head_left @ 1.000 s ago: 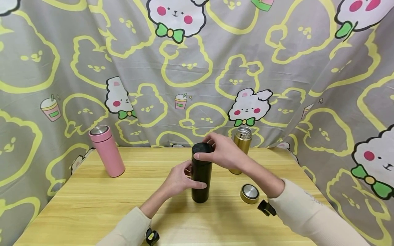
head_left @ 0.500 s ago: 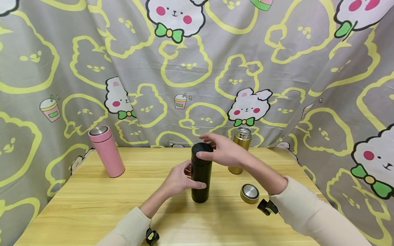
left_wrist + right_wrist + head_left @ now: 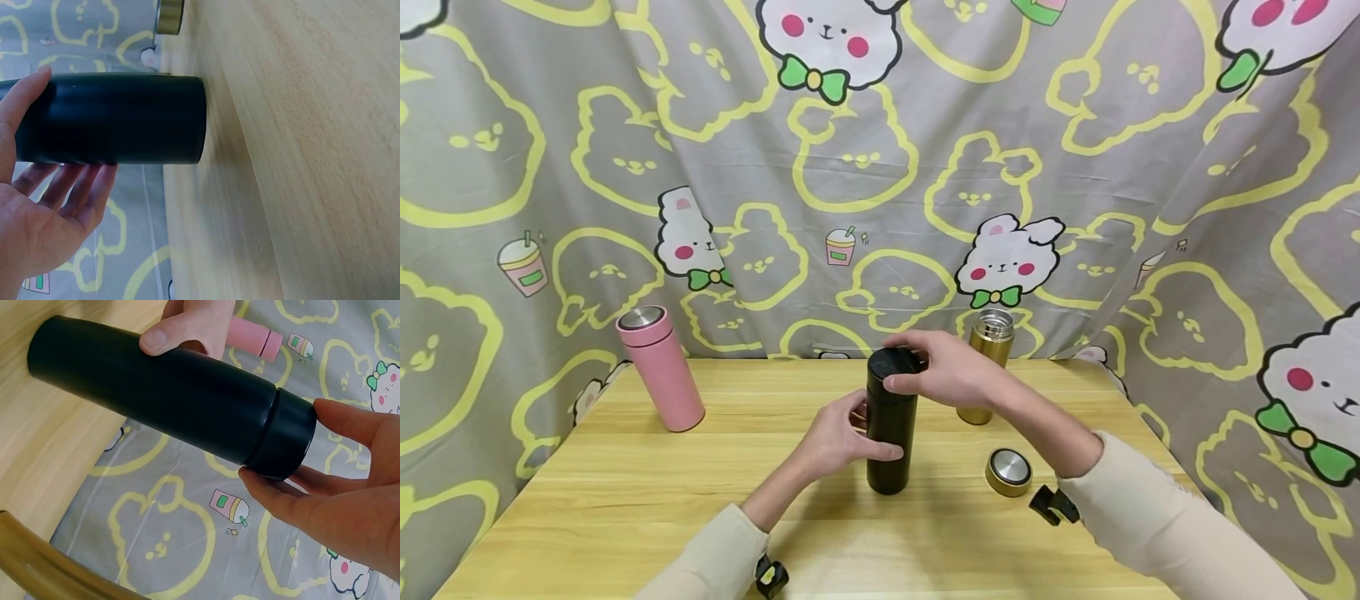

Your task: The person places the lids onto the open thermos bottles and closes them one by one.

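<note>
A tall black thermos (image 3: 889,429) stands upright on the wooden table in the head view. My left hand (image 3: 838,437) grips its body from the left; in the left wrist view the thumb lies on one side and the fingers (image 3: 100,194) on the other. My right hand (image 3: 951,371) is at the top, holding the black lid (image 3: 287,434) between thumb and fingertips in the right wrist view. The lid sits on the thermos, with a thin seam between lid and body. What lies behind the thermos is hidden.
Behind my right forearm stands a gold thermos (image 3: 992,337) with its mouth uncovered. Its gold lid (image 3: 1009,472) lies on the table (image 3: 955,542) to the right. A pink thermos (image 3: 666,375), lid on, stands at the left. A patterned curtain (image 3: 880,183) hangs behind the table.
My right fingers lifted off the lid half a second ago and now lie against it again, with the hand slightly further right. The left hand and the thermos have stayed put.
</note>
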Motion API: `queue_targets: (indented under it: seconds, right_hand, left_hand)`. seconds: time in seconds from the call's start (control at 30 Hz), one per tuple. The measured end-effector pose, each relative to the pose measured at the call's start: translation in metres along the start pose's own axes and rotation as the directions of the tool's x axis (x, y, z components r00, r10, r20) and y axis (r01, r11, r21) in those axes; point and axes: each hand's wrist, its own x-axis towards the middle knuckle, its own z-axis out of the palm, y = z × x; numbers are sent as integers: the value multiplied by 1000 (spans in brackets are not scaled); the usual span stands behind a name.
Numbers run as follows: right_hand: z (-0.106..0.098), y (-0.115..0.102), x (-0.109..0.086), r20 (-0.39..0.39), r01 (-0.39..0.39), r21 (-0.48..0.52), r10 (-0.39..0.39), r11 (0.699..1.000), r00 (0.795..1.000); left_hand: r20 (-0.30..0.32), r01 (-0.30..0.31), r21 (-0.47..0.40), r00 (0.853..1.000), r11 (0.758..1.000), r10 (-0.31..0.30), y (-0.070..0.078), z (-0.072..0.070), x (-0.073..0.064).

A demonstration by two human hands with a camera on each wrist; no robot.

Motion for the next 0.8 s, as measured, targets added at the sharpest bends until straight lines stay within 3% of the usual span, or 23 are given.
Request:
queue_targets:
  seconds: [0.27,0.43,0.67,0.8]
  right_hand:
    - [7,0,1,-116,-51,-24,48,998,992]
    - [9,0,1,-148,-67,-38,60,997,987]
    - [8,-1,2,-114,-71,-41,66,997,991]
    - [4,-1,2,-53,-18,-18,17,1000,998]
  left_hand:
    - [3,4,4,1000,1000,-4,0,0,-1]
    - [7,8,5,1000,1000,-8,0,0,-1]
    - [5,9,8,1000,1000,-9,0,0,-1]
    - [6,7,8,1000,1000,-7,0,0,-1]
